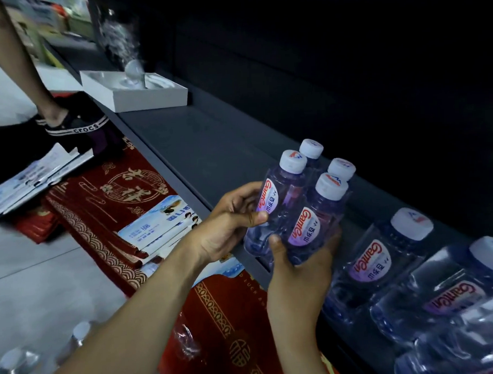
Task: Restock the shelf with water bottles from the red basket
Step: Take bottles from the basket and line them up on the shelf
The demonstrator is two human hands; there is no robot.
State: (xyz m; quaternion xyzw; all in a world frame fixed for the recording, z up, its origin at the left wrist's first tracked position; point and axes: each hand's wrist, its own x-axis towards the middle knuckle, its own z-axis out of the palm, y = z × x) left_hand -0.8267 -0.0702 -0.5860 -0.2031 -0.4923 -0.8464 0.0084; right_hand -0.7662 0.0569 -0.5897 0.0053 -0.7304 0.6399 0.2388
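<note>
Dark shelf (199, 138), four water bottles (296, 210) clasped between both hands, left hand (227, 226), right hand (298, 266)

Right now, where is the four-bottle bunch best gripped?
By the lower bodies, from the two outer sides, as the left hand and right hand do: the four bottles are round and narrow toward their separate caps, so an inward squeeze probably holds them together.

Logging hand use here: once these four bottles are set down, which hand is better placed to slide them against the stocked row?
Left, probably. The left hand grips the held bottles on the side away from the stocked bottles; the right hand cups them underneath, nearer that row.
</note>
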